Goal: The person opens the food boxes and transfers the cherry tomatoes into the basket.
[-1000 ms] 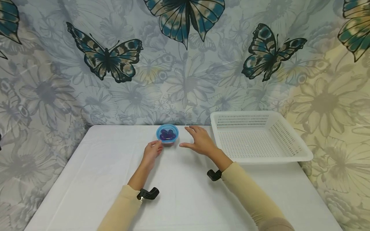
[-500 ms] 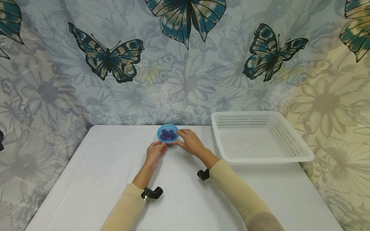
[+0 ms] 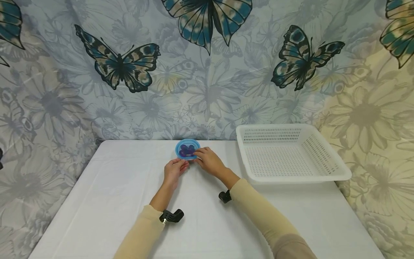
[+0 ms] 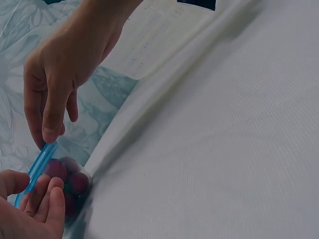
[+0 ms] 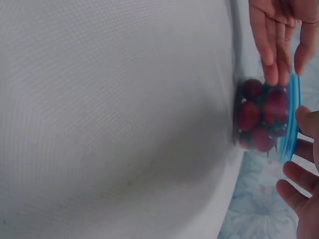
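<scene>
A small clear food container [image 5: 264, 117] with a blue lid [image 5: 290, 124] stands on the white table near its far edge. Through its wall show several round red fruits [image 5: 249, 115] with bits of green, like cherry tomatoes; under the lid they look purple in the head view. My left hand [image 3: 173, 172] holds the near left side, thumb at the lid's rim and fingers against the wall. On the right, my right hand [image 3: 210, 161] pinches the lid's edge between thumb and fingers, as the left wrist view [image 4: 65, 74] also shows. The lid sits on the container.
A white perforated plastic basket [image 3: 292, 178] stands at the right rear of the table [image 3: 129, 187], beside my right forearm. Behind the table hangs a cloth [image 3: 207, 97] printed with butterflies and flowers. Black camera mounts [image 3: 172, 216] sit on both wrists.
My right hand has come in from the right and taken hold of the lid's edge. My left hand has shifted slightly right along the container's near side. The container has hardly moved.
</scene>
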The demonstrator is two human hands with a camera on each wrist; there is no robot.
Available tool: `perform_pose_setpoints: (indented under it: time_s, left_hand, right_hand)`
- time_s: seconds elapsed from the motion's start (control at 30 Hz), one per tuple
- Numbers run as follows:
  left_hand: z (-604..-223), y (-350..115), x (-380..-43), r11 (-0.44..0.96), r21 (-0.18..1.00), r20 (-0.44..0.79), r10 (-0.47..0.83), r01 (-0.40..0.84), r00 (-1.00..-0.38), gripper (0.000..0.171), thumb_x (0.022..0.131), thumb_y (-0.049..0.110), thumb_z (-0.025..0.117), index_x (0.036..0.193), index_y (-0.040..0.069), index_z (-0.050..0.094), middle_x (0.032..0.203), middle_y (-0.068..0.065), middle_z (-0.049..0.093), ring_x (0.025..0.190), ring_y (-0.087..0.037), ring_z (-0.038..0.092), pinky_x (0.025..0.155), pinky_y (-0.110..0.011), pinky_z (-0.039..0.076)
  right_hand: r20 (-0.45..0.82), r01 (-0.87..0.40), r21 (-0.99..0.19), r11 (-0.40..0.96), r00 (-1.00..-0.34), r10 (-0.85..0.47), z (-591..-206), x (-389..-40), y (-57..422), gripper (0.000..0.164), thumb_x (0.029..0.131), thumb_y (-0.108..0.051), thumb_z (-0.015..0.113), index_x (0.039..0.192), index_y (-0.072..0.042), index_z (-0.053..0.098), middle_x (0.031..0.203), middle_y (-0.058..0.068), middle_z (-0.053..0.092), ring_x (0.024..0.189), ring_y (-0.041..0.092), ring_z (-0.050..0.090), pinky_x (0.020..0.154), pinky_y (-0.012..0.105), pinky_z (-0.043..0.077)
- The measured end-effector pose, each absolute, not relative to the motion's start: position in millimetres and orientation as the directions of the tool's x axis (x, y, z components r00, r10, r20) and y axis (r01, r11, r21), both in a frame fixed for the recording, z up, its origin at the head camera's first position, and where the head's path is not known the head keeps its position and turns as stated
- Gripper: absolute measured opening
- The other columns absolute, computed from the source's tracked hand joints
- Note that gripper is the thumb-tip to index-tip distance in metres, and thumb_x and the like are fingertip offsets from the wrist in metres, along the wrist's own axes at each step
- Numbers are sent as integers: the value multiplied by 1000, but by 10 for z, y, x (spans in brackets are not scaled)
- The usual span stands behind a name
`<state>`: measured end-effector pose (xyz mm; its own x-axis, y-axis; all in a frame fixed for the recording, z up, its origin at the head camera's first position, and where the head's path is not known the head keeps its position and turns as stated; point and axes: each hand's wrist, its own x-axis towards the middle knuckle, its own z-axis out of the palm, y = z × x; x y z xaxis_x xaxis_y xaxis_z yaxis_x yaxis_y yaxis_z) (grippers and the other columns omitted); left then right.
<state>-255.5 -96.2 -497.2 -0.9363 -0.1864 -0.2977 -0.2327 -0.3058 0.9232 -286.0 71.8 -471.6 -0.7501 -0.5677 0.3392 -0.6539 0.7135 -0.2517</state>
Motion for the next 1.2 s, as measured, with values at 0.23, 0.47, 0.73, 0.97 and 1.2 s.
perform_pose_setpoints:
  time_s: [0.23, 0.47, 0.73, 0.97, 1.2]
  left_hand:
    - [-4943, -948, -2552, -361, 904, -315, -197, -230, -928, 23, 96, 5, 58, 114, -5, 49, 92, -13, 73, 74, -5, 70, 74, -18, 58]
    - [-4944, -948, -2594, -444, 870, -330, -200, -215, -923, 19, 93, -1, 59, 108, -2, 47, 73, -1, 69, 71, -7, 70, 70, -18, 58]
    - [-4969, -953, -2639, -454, 857, -351, -165, -245, -922, 16, 93, -2, 58, 105, -1, 47, 72, -1, 69, 69, -7, 70, 69, -18, 58]
    - [-4988, -968, -2650, -440, 860, -344, -121, -261, -931, 18, 94, 0, 55, 110, -7, 50, 72, 0, 71, 72, -7, 71, 71, -18, 58]
    - [-5001, -1007, -2647, -425, 867, -338, -114, -262, -934, 19, 94, 0, 56, 111, -5, 51, 74, 0, 71, 73, -8, 71, 72, -19, 58]
  right_hand:
    - [365, -678, -252, 690, -727, -581, -4755, -2889, 698, 24, 92, -11, 67, 114, -3, 70, 118, 12, 68, 111, 29, 60, 101, 40, 49]
    - [446, -712, -104, 695, -657, -607, -4743, -2890, 707, 19, 89, -14, 70, 107, -12, 75, 108, 5, 72, 106, 25, 63, 94, 41, 52]
    - [471, -732, -38, 680, -613, -634, -4773, -2913, 724, 17, 90, -16, 69, 106, -12, 75, 106, 4, 73, 106, 24, 64, 99, 38, 50]
    - [470, -755, 47, 654, -561, -682, -4791, -2968, 747, 17, 92, -15, 66, 107, -14, 75, 104, 2, 73, 104, 22, 65, 100, 34, 49]
    - [446, -781, 170, 602, -484, -753, -4794, -3009, 771, 18, 95, -14, 62, 109, -13, 72, 104, 0, 72, 104, 19, 65, 98, 32, 50]
